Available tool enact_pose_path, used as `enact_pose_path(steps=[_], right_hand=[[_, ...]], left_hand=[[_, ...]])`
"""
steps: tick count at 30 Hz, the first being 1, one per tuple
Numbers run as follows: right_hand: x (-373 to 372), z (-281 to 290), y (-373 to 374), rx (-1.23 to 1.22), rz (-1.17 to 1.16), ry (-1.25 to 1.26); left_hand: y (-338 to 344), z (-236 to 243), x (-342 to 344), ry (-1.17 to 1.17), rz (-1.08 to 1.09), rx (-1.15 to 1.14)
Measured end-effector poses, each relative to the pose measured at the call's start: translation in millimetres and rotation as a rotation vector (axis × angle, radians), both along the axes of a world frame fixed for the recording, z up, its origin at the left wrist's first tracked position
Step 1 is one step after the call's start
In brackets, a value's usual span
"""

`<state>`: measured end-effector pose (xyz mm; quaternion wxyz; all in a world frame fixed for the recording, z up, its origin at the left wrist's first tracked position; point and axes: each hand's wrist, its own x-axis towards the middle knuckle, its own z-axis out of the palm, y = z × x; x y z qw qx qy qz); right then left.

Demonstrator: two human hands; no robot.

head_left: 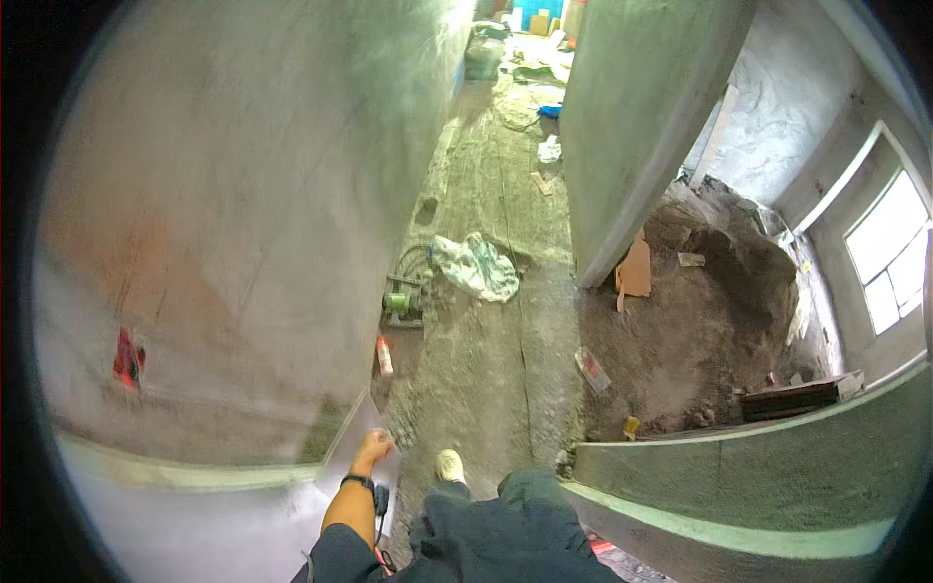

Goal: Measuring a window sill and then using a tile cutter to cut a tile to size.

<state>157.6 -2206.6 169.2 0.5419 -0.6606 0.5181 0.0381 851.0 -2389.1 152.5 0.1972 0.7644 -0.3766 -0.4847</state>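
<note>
1. My left hand [375, 444] is hanging near the wall [243, 243], its fingers making a fist with nothing showing in it; my right hand isn't showing.
2. Ahead, an orange-and-white bottle [385, 357] and green-bodied machine [399, 303] are sitting beside the wall, probably leaving the floor's [486, 379] middle passable.

Near left, the person's bare left grip [376, 445] is curled into a fist above a black wristband [359, 480]. Farther along the grey plaster left wall [262, 194] are a white-and-orange cylindrical bottle [384, 356], a green-and-grey metal machine [399, 302] and a crumpled white-and-green plastic sack [476, 268].
</note>
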Motion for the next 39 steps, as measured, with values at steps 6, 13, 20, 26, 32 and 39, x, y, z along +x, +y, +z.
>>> enact_pose_path(steps=[6, 13, 20, 26, 32, 39], right_hand=[[122.1, -0.5, -158.8, 0.159, -0.503, -0.158], [147.3, -35.1, -459.5, 0.282, -0.498, 0.249], [125.7, 22.1, -831.4, -0.046, -0.622, 0.179], [178.2, 88.6, -1146.8, -0.087, -0.847, 0.033], [187.5, 14.9, -1280.3, 0.057, -0.671, 0.251], [296.2, 93.5, -1513.6, 0.19, -0.716, 0.132]], left_hand=[[-354.8, 147.6, 8.9, 0.108, -0.014, -0.264], [-498.9, 23.7, 85.8, -0.285, -0.367, 0.038], [-612.3, 48.7, 151.9, 0.253, 0.069, 0.527], [-966.4, 65.3, 160.7, 0.099, 0.151, -0.109], [-1389.7, 422.2, 68.9, 0.167, 0.002, -0.986], [-1568.0, 517.8, 196.9, 0.169, -0.569, -1.386]])
